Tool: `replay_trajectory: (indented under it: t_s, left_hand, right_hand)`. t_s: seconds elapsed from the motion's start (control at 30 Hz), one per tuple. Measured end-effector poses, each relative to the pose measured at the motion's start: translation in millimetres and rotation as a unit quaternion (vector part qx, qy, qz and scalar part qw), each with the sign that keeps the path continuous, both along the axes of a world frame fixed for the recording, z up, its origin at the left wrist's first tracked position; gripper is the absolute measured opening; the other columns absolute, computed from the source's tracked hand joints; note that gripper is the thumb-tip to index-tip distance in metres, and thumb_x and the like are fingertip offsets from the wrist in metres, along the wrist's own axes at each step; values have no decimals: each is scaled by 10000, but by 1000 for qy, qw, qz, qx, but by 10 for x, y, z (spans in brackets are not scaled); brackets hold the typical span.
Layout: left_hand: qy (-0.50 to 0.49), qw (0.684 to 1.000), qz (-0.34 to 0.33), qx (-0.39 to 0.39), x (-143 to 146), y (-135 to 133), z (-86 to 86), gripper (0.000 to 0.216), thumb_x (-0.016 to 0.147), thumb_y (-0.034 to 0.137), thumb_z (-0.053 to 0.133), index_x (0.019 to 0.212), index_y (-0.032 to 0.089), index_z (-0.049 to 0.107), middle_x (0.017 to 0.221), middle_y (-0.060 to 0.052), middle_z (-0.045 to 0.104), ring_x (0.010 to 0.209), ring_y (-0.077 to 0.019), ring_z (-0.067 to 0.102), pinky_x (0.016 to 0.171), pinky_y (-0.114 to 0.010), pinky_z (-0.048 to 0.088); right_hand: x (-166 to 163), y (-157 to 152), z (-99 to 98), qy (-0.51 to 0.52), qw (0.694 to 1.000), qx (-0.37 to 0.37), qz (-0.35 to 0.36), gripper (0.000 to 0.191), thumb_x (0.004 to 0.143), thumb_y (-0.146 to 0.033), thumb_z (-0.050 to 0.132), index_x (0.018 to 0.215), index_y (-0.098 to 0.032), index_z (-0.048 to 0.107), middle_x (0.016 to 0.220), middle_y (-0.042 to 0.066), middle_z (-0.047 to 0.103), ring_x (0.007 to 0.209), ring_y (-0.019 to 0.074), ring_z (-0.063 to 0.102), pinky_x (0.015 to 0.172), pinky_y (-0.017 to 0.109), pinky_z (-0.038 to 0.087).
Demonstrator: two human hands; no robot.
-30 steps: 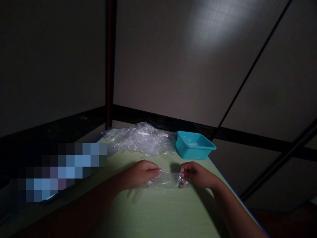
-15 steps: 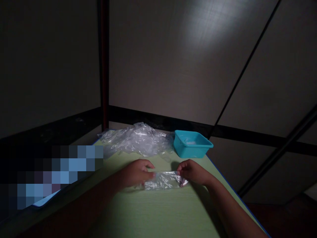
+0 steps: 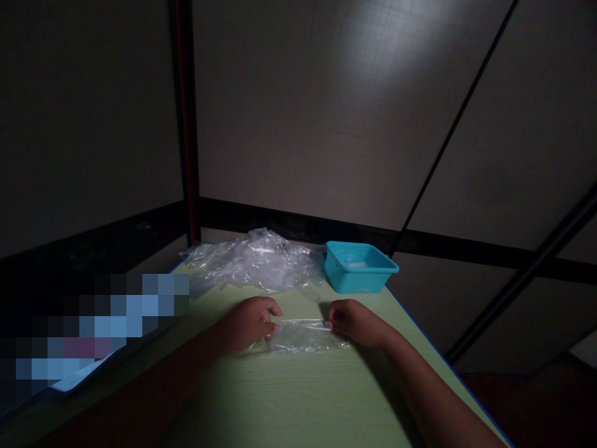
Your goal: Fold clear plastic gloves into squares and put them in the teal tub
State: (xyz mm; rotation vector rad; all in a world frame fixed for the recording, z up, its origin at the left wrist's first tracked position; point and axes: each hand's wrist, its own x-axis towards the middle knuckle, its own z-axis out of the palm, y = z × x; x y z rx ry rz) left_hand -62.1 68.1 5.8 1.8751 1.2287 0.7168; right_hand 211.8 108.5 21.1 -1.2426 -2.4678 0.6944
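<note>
While its long axis runs from side to side on the table, a clear bag is pinched at each end. The left hand and right hand are closed on it, equally near, with a blue tub just behind the bag.

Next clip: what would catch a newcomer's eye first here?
Both hands, the left hand and right hand, pinch the ends of a small clear plastic bag lying flat on the green table. Behind them sit a crumpled heap of clear plastic and, to its right, a turquoise tub.
</note>
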Motion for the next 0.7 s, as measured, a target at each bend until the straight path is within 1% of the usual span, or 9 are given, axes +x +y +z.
replay_trajectory:
  t_s: [0.1, 0.23, 0.4, 0.53, 0.63, 0.7]
  left_hand:
    - [17, 1000, 10, 19, -15, 13, -19, 278, 707, 302, 550, 922, 127, 573, 627, -7, 616, 569, -154, 561, 522, -229, 370]
    - [30, 998, 29, 49, -21, 37, -52, 269, 714, 331, 546, 902, 143, 588, 628, 3, 605, 595, -152, 561, 538, -225, 362]
    - [6, 999, 48, 10, -5, 60, -40, 331, 750, 448, 498, 837, 145, 597, 634, -13, 615, 570, -155, 560, 502, -222, 358]
    - [-13, 996, 83, -11, -16, 99, -36, 396, 746, 521, 476, 803, 146, 589, 624, -10, 607, 537, -151, 549, 478, -223, 356]
    - [-9, 996, 82, -24, -53, 135, -64, 385, 733, 514, 495, 793, 144, 581, 597, -1, 586, 517, -148, 540, 472, -225, 357]
    - [1, 997, 77, -14, -80, 150, -92, 343, 713, 472, 534, 815, 148, 581, 581, 13, 570, 528, -152, 543, 484, -227, 361]
  right_hand:
    - [2, 10, -14, -20, 1000, -2, -5, 106, 719, -245, 563, 701, -144, 591, 630, -4, 573, 573, 106, 470, 489, 193, 310]
    - [-2, 12, 0, -25, 1000, 3, -2, 111, 734, -240, 543, 705, -144, 591, 636, -5, 577, 579, 106, 468, 496, 196, 303]
    - [-5, 7, 5, -34, 999, 28, -8, 121, 745, -244, 525, 707, -147, 587, 644, -4, 582, 574, 103, 457, 497, 197, 294]
    - [1, 9, -14, -47, 998, 40, -11, 120, 748, -239, 517, 705, -151, 585, 644, -2, 577, 565, 100, 446, 488, 197, 280]
    - [-3, 7, -15, -54, 997, 50, -18, 107, 743, -228, 515, 701, -154, 580, 643, -3, 573, 560, 100, 438, 486, 198, 273]
    - [-10, 4, -10, -58, 997, 55, -21, 105, 741, -228, 517, 693, -154, 574, 636, -4, 566, 556, 100, 433, 486, 199, 271]
